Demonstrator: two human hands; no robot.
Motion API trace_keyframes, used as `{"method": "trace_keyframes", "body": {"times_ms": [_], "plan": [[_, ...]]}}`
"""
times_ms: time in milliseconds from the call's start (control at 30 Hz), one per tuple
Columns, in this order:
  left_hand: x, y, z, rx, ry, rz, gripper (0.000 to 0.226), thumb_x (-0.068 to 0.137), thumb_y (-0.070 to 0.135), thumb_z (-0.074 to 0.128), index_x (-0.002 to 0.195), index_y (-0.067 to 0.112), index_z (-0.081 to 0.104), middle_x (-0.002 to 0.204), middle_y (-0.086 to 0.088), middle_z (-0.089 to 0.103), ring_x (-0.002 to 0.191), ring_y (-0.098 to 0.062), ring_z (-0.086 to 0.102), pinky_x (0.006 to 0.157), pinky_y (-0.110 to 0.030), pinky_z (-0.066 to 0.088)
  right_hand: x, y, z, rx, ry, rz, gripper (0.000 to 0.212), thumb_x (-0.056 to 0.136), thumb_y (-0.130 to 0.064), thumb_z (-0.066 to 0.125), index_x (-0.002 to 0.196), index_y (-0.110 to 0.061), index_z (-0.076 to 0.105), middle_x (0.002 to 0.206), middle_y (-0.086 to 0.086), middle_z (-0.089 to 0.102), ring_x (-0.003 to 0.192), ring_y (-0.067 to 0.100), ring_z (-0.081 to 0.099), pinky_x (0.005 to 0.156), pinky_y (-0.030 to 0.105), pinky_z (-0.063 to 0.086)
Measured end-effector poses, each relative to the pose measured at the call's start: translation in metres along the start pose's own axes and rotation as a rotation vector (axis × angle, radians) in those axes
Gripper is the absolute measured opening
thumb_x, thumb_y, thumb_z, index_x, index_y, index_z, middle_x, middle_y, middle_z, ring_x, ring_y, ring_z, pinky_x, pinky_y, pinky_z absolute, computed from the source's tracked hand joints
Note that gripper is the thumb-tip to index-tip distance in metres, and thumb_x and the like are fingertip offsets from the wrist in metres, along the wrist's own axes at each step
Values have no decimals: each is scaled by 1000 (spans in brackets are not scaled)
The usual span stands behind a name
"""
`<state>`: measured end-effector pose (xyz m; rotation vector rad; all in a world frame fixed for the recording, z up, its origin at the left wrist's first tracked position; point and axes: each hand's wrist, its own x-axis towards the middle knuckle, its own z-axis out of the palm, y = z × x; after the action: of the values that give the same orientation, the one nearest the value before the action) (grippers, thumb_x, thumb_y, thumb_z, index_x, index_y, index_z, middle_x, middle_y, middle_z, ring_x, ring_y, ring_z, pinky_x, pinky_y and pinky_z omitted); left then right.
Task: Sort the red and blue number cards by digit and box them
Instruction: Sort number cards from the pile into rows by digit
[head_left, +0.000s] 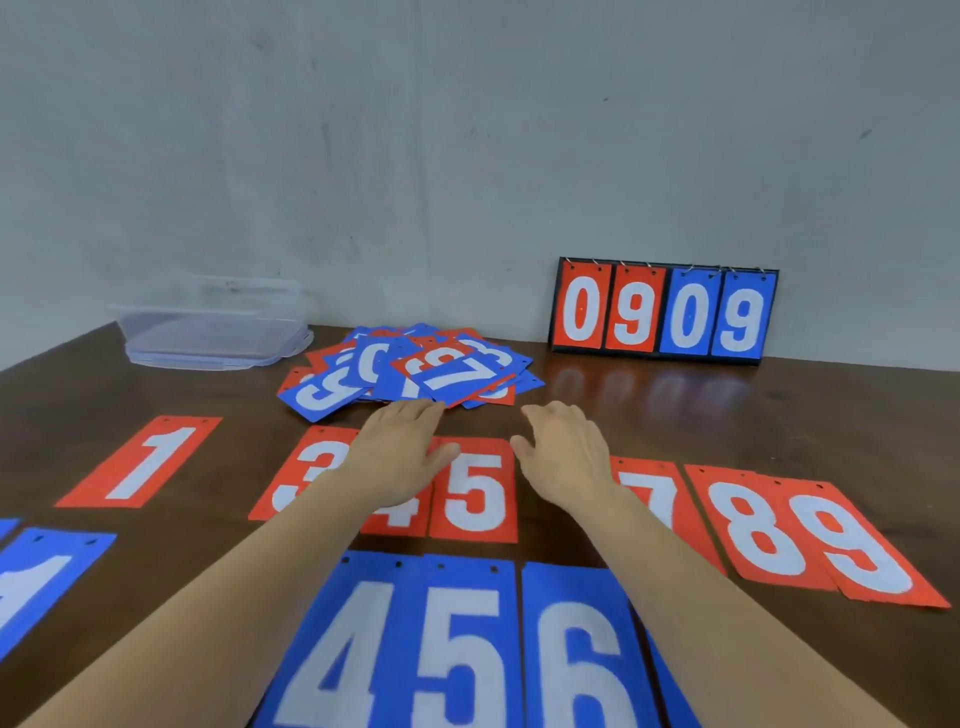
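Left hand (397, 452), right hand (563, 457): fingers relaxed, empty. Best pinch only the top blue rectangular 7 card (457, 376), twelve o'clock.

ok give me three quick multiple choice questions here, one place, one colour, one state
1. Where is the box? A back left; B back right; C front centre.
2. What colour is the 7 card atop the pile? A red; B blue; C green.
3. How are the left hand and right hand? A both fists; B both open; C both gripping the box.
1 A, it sits far off at the left. 2 B, white 7 on blue. 3 B, neither is curled round anything.
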<state>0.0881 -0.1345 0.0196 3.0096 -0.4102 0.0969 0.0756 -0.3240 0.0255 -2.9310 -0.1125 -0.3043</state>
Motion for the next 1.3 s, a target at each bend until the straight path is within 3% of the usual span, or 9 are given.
{"method": "trace_keyframes", "body": {"times_ms": [233, 433, 600, 700, 900, 1000, 1067, 1200, 1300], "plan": [[62, -72, 7, -18, 66, 65, 65, 100, 48, 33, 152, 13, 19, 159, -3, 20, 147, -19, 16, 119, -35, 13, 79, -53, 39, 9, -148, 46, 61, 100, -44, 35, 150, -11, 22, 154, 10, 28, 140, 28, 25, 110, 41, 27], [109, -88, 15, -37, 65, 126, 61, 102, 43, 32, 152, 12, 20, 159, -4, 22, 146, -18, 18, 119, -33, 11, 109, -74, 57, 15, -233, 73, 64, 101, -44, 32, 152, -9, 16, 158, 10, 18, 145, 26, 16, 116, 41, 15], [136, -93, 18, 11, 73, 32, 63, 92, 64, 40, 131, 15, 48, 138, -3, 49, 128, -22, 42, 107, -36, 28, 106, -68, 64, 158, -250, -45, 60, 100, -28, 40, 153, -16, 16, 159, 4, 19, 147, 16, 12, 117, 33, 10], [141, -91, 17, 27, 87, -24, 62, 81, 73, 47, 110, 19, 58, 119, 1, 56, 113, -20, 49, 99, -35, 33, 105, -62, 67, 278, -201, -38, 59, 97, -19, 44, 152, -23, 23, 157, 0, 25, 145, 14, 18, 118, 31, 17], [148, -93, 13, -118, 69, -118, 63, 83, 57, 62, 132, 20, 47, 133, -3, 49, 126, -23, 41, 103, -39, 34, 109, -47, 57, 233, 53, 219, 44, 99, -25, 45, 143, -22, 42, 134, 6, 53, 119, 21, 51, 95, 31, 44], [145, -100, 12, -271, 71, -208, 77, 85, 46, 67, 144, 14, 31, 145, -11, 38, 134, -29, 35, 102, -41, 39, 121, -39, 54, 210, 46, 406, 45, 97, -39, 48, 138, -19, 46, 125, 9, 56, 108, 22, 57, 86, 35, 51], [142, -103, 12, -263, 70, -248, 78, 87, 46, 64, 146, 12, 28, 148, -12, 34, 137, -31, 30, 103, -40, 38, 126, -39, 53, 202, 19, 466, 53, 94, -51, 50, 135, -17, 46, 127, 9, 54, 110, 22, 55, 89, 36, 50], [142, -105, 16, -265, 65, -263, 77, 89, 45, 62, 149, 13, 26, 151, -10, 29, 139, -31, 26, 103, -41, 39, 131, -48, 60, 64, -83, 129, 68, 93, -61, 41, 145, -18, 34, 152, 4, 33, 141, 23, 26, 113, 41, 24], [145, -108, 19, -284, 69, -288, 81, 86, 47, 65, 149, 13, 27, 148, -13, 31, 137, -33, 29, 102, -42, 39, 128, -35, 62, -124, -215, -14, 64, 97, -58, 29, 151, -23, 25, 159, 1, 20, 147, 21, 12, 117, 43, 15]]}}
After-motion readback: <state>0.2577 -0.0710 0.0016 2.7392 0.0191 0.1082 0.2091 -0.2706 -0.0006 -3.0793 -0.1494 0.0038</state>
